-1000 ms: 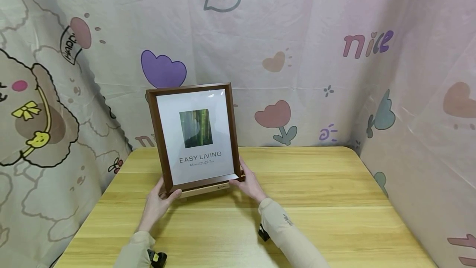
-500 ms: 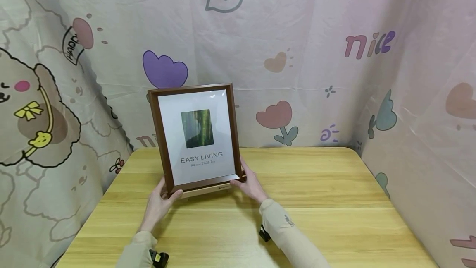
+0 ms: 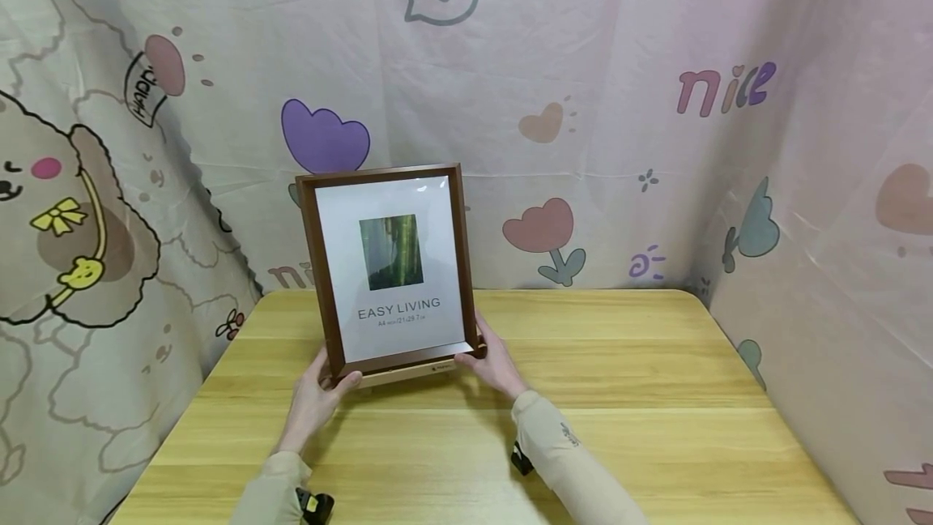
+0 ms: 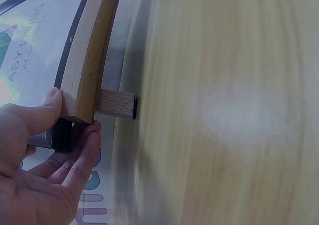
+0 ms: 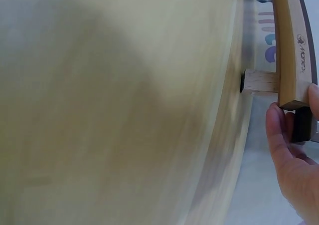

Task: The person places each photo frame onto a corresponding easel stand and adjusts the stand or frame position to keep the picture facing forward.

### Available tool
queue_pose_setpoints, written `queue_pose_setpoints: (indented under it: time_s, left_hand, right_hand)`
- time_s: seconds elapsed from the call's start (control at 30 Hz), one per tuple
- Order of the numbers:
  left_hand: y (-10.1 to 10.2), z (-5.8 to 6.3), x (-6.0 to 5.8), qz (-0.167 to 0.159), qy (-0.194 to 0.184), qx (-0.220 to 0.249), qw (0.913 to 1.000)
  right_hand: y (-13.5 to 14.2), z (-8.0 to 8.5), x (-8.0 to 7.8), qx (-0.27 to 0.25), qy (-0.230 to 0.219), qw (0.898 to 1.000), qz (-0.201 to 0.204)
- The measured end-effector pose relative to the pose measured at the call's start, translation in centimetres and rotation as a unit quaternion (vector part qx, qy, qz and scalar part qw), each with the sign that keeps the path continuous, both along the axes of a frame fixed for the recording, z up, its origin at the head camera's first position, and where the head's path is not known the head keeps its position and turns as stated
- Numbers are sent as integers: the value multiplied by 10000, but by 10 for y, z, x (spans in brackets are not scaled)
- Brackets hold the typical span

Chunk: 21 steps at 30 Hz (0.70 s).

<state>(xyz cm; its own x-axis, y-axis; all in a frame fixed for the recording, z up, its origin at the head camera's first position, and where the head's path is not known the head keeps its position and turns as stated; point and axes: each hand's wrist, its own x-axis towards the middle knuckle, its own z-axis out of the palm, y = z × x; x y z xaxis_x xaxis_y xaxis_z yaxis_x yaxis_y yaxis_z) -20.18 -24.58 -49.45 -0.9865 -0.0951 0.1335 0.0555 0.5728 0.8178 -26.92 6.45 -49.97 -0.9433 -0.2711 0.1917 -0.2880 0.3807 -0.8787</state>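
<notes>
A brown picture frame (image 3: 389, 258) with "EASY LIVING" printed on its sheet stands tilted slightly sideways on the pale ledge of a wooden easel (image 3: 404, 375). At its lower left corner my left hand (image 3: 312, 410) grips, thumb in front and the other fingers behind and below. My right hand (image 3: 499, 364) holds the lower right corner in a similar way. In the left wrist view the thumb presses close to the end of the ledge (image 4: 89, 70). The right wrist view shows a short easel foot (image 5: 260, 81) near the right fingertips. The easel's back is hidden by the frame.
The wooden table (image 3: 619, 395) reaches forward to a printed cloth backdrop (image 3: 612, 63). Cloth also hangs along the left and right sides. A small black wrist camera (image 3: 316, 506) sits at the left sleeve and another black device (image 3: 521, 460) at the right.
The picture frame has shifted slightly to the right, with both hands staying at its lower corners. The head view has drifted a little.
</notes>
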Motion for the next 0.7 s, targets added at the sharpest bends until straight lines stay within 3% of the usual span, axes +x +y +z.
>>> queue_pose_setpoints:
  time_s: [0.7]
  left_hand:
    - [8, -3, -6, 22, -74, -76, 9999]
  right_hand:
    - [10, -3, 3, 55, -136, 9998, -146]
